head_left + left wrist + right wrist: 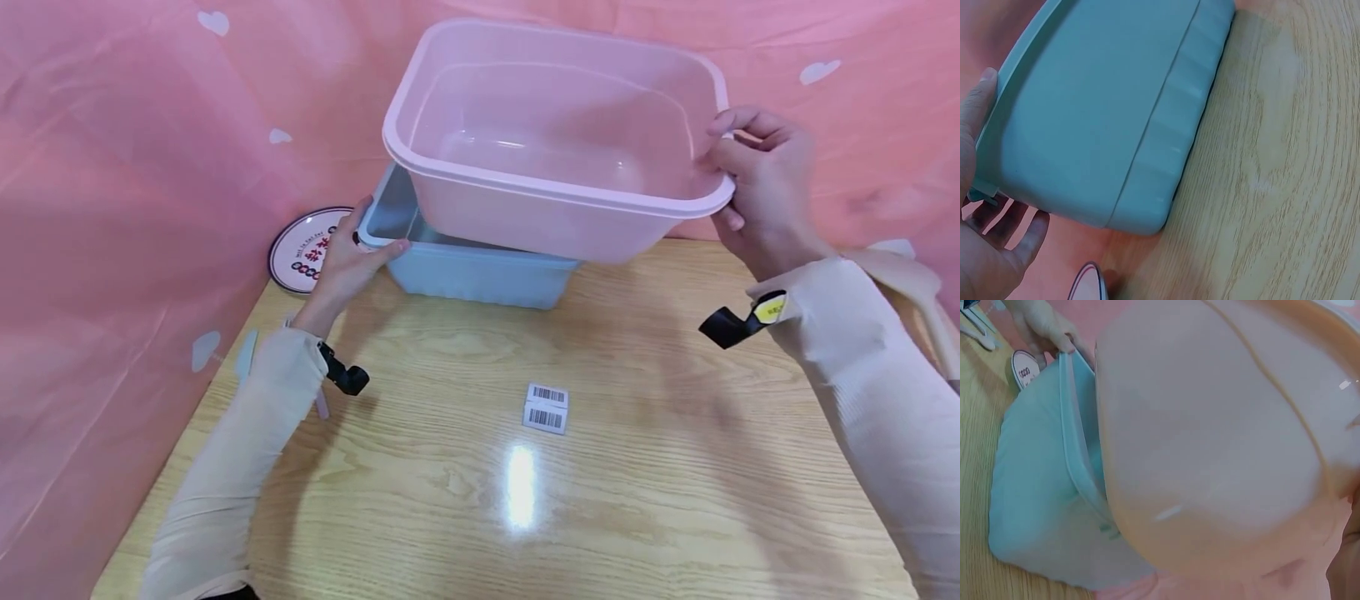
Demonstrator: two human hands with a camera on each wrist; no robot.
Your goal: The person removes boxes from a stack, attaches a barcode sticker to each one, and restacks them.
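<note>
My right hand grips the right rim of a pink plastic basin, which is held up and tilted so that its inside faces me. Behind and below it, a light blue basin stands on the wooden table. My left hand holds the blue basin's left corner, with the thumb over the rim and the other fingers underneath at the outer side. In the right wrist view the pink basin's underside fills most of the picture and overlaps the blue basin's opening. Most of the blue basin's inside is hidden.
A round plate with printed lettering leans at the back left, against the pink cloth. Light-coloured utensils lie under my left forearm. A barcode label is on the table's middle. A beige ladle-like utensil sits behind my right forearm.
</note>
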